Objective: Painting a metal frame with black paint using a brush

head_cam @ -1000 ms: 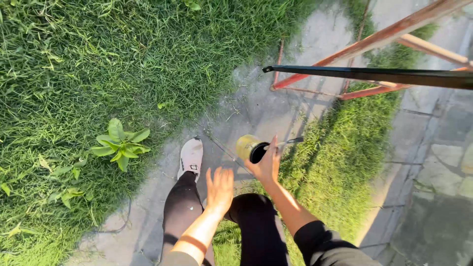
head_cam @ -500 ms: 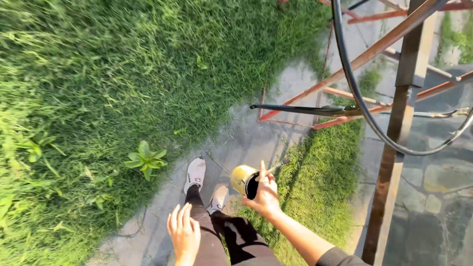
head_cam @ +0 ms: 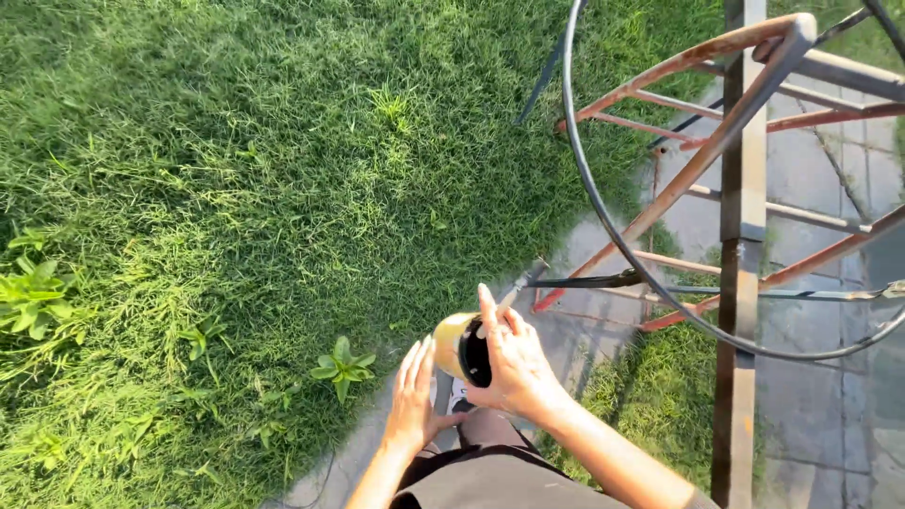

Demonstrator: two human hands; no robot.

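My right hand (head_cam: 514, 363) grips a yellow and black power tool (head_cam: 462, 347) low in the middle of the view, its thin bit pointing up and right toward a rusty metal frame (head_cam: 702, 155). Just left of the tool, my left hand (head_cam: 413, 401) is flat with fingers together and extended, not holding anything. Below both hands are my dark-clad legs and a light shoe (head_cam: 459, 396). A black ring or cable loop (head_cam: 603, 212) hangs from the frame.
Thick green grass (head_cam: 236, 188) fills the left side, with small leafy weeds (head_cam: 342, 366) near my hands. A stone-paved path (head_cam: 801, 188) runs under the frame on the right. A grey metal post (head_cam: 738, 283) stands upright at right.
The view has swung left and closer to the frame. My right hand keeps the tool while my left hand has risen beside it.
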